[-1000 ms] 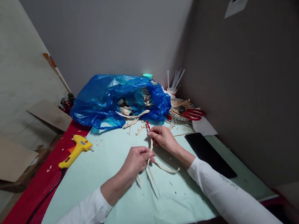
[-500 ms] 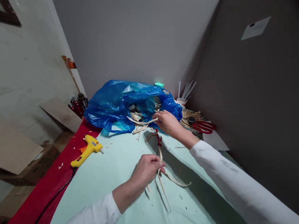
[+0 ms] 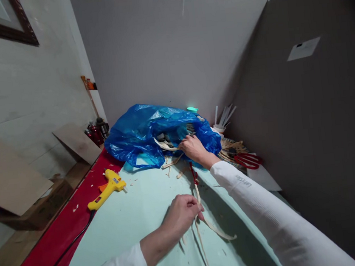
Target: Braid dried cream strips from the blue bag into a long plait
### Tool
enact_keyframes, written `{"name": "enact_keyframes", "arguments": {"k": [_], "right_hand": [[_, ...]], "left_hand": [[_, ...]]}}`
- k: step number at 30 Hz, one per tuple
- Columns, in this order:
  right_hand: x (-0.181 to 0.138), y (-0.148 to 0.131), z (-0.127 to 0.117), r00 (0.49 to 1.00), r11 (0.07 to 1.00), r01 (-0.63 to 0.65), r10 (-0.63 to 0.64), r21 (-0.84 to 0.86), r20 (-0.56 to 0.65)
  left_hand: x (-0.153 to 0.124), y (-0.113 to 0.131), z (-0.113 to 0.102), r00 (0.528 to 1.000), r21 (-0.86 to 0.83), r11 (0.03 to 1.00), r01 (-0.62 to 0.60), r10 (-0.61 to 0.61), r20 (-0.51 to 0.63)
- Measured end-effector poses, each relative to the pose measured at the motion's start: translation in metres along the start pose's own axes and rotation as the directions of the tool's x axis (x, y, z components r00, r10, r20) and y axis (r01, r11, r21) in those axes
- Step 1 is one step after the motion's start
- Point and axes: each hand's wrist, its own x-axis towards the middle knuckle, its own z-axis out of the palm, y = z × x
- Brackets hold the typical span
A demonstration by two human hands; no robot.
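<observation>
In the left part of the frame lies a yellow glue gun point(image 3: 109, 189), and near the centre a blue plastic bag point(image 3: 132, 131). At lower centre, the left hand point(image 3: 183, 213) pinches a pale strip bundle point(image 3: 198, 195) with a red tie point(image 3: 194, 174); above it, the right hand point(image 3: 195, 149) pinches a loose strip point(image 3: 168, 147) at the bag's mouth. Red scissors point(image 3: 248, 161) lie right of centre.
</observation>
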Motion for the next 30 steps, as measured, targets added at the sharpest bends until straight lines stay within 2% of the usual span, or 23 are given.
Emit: {"name": "enact_keyframes", "arguments": {"k": [5,8,11,12,14,15,16,17,20,24,30], "right_hand": [[-0.013,-0.004,-0.017,0.996,0.964,0.044,-0.021,0.262,-0.089],[-0.034,-0.013,-0.033,0.994,0.885,0.054,-0.006,0.462,-0.105],[-0.074,-0.027,-0.044,0.997,0.770,0.035,0.013,0.637,-0.070],[-0.090,-0.033,-0.046,0.999,0.702,0.016,0.022,0.712,-0.045],[-0.122,-0.045,-0.045,0.996,0.392,-0.078,0.067,0.917,0.056],[-0.137,-0.050,-0.043,0.991,0.273,-0.125,0.090,0.954,0.104],[-0.151,-0.054,-0.039,0.984,0.194,-0.162,0.109,0.967,0.143],[-0.163,-0.057,-0.035,0.978,0.173,-0.189,0.126,0.967,0.169],[-0.185,-0.060,-0.019,0.970,0.274,-0.209,0.176,0.939,0.165],[-0.194,-0.055,-0.009,0.974,0.430,-0.177,0.204,0.885,0.095],[-0.198,-0.053,-0.009,0.968,0.457,-0.238,0.187,0.857,0.170]], "left_hand": [[-0.002,0.003,-0.001,1.000,-0.027,1.000,-0.001,0.001,0.000],[-0.004,0.007,-0.001,1.000,-0.061,0.998,0.010,-0.010,0.001],[-0.006,0.012,-0.001,0.999,-0.102,0.994,0.035,-0.035,0.005],[-0.007,0.014,-0.001,0.999,-0.115,0.992,0.044,-0.044,0.005],[-0.009,0.016,-0.001,0.998,-0.143,0.988,0.061,-0.062,0.003],[-0.010,0.016,-0.001,0.998,-0.163,0.984,0.068,-0.068,0.006],[-0.011,0.017,-0.002,0.998,-0.186,0.980,0.069,-0.068,0.014],[-0.011,0.017,-0.002,0.998,-0.214,0.975,0.064,-0.061,0.024],[-0.014,0.016,-0.004,0.999,-0.290,0.956,0.028,-0.015,0.048],[-0.018,0.017,-0.006,0.998,-0.319,0.948,-0.016,0.037,0.059],[-0.019,0.019,-0.005,0.998,-0.283,0.959,0.009,0.009,0.063]]}}
